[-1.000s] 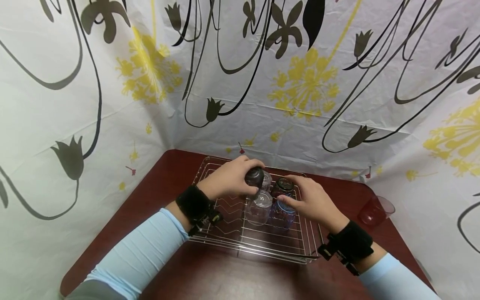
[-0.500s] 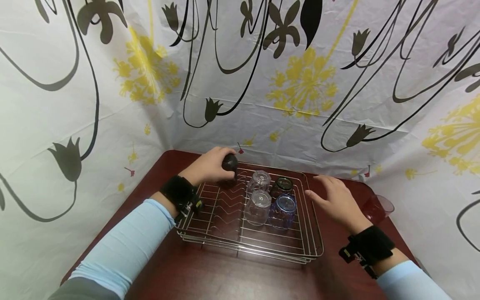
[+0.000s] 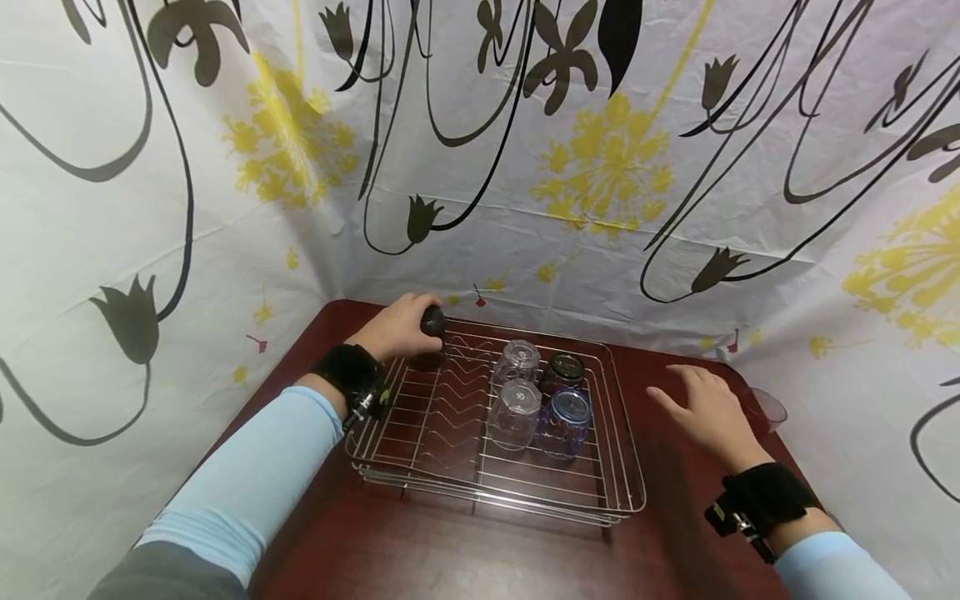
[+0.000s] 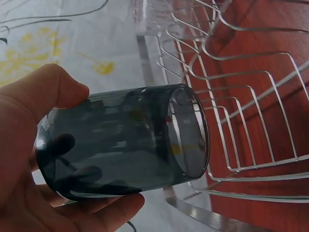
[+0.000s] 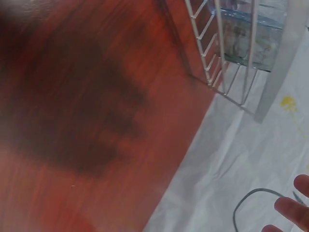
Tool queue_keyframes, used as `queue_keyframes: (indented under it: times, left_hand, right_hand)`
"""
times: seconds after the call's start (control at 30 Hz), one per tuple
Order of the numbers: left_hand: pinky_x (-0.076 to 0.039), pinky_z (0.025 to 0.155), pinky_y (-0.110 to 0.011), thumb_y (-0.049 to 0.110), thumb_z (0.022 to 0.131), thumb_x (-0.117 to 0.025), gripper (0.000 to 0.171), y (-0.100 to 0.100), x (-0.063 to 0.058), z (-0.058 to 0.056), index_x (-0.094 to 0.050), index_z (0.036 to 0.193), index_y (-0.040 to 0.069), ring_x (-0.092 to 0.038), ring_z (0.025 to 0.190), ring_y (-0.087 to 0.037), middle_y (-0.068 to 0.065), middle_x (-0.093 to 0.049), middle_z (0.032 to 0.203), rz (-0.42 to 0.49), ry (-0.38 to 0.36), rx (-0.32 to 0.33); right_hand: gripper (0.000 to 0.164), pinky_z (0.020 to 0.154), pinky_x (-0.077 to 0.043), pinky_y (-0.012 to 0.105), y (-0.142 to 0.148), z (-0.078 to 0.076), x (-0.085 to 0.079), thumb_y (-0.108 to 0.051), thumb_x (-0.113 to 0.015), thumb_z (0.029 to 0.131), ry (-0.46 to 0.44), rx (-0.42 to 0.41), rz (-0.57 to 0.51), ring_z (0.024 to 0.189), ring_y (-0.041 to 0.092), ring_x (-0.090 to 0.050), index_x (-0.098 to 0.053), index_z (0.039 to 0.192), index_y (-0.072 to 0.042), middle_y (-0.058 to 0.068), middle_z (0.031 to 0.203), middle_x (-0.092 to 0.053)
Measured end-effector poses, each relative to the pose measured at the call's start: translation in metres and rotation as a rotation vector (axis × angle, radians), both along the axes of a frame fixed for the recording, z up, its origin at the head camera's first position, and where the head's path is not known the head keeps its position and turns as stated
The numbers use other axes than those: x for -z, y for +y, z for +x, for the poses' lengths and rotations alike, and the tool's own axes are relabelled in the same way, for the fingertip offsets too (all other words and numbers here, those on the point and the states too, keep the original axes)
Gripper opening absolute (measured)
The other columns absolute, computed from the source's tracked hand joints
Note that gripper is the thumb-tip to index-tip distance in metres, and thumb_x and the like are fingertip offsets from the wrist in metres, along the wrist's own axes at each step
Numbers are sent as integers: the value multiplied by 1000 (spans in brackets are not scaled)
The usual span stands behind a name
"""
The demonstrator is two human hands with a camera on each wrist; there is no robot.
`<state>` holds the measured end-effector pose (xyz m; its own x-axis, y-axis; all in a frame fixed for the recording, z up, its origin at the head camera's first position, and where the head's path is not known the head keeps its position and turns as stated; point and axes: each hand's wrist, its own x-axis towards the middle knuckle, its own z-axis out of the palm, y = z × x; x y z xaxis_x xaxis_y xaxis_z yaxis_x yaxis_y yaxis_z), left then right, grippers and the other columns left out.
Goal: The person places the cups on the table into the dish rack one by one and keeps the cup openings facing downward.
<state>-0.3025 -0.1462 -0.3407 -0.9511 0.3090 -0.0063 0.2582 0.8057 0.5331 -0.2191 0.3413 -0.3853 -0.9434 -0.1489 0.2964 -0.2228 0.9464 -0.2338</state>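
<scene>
My left hand (image 3: 397, 329) grips a dark grey glass (image 4: 120, 140) over the back left corner of the wire dish rack (image 3: 517, 501). In the left wrist view the thumb and fingers wrap its base end, and its rim points toward the rack. My right hand (image 3: 708, 412) holds nothing and hovers beyond the rack's right side, fingers loosely extended. Nearby, partly behind that hand, a red glass (image 3: 771, 407) is on the table. Inside the rack, bottoms up, stand two clear glasses (image 3: 516, 415), a dark glass (image 3: 564, 370) and a blue glass (image 3: 567, 422).
Wavy wire dividers (image 3: 455, 404) run along the rack's left half. The dark red table (image 3: 480, 550) extends in front of it. A white patterned sheet (image 3: 480, 167) hangs closely behind and at both sides.
My left hand has carried the dark grey glass leftward from beside the clear glasses to the rack's back left corner. My right hand has moved away from the dark glass, out to the right.
</scene>
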Motion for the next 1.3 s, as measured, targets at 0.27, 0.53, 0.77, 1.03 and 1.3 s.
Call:
queue_keyframes:
  times: [0.27,0.53,0.77,1.03,1.3]
  left_hand:
    - [-52,85,-43,32,87,-69,66,-5,15,-14,-43,147,22,-55,109,-31,-16,-40,145,-17,-22,-10]
    - [-51,85,-45,32,87,-68,67,-1,21,-22,-42,148,21,-55,108,-32,-17,-40,144,-77,-27,-10]
    - [-50,87,-45,32,87,-69,66,0,30,-31,-43,147,21,-55,108,-32,-17,-44,140,-110,-45,0]
    - [-50,93,-46,35,87,-72,70,-1,37,-35,-44,148,17,-54,113,-32,-17,-48,138,-125,-51,24]
    - [-50,93,-46,36,88,-73,69,1,44,-35,-45,149,17,-53,116,-31,-16,-47,143,-148,-54,62]
  right_hand:
    - [70,95,-31,73,7,2,15,-55,-53,99,-26,15,8,127,58,-38,-49,141,1,31,141,-47]
    - [67,94,-33,73,9,5,20,-54,-54,99,-14,16,2,125,57,-40,-51,138,1,31,139,-49]
    - [67,95,-32,74,11,7,29,-54,-53,99,-30,20,-9,126,57,-40,-51,139,1,31,140,-48]
    - [66,96,-32,74,15,10,33,-53,-53,100,-28,24,-4,127,56,-40,-51,138,1,31,139,-49]
    - [66,95,-31,75,15,12,38,-53,-53,100,-36,28,-11,127,56,-40,-51,138,1,31,139,-48]
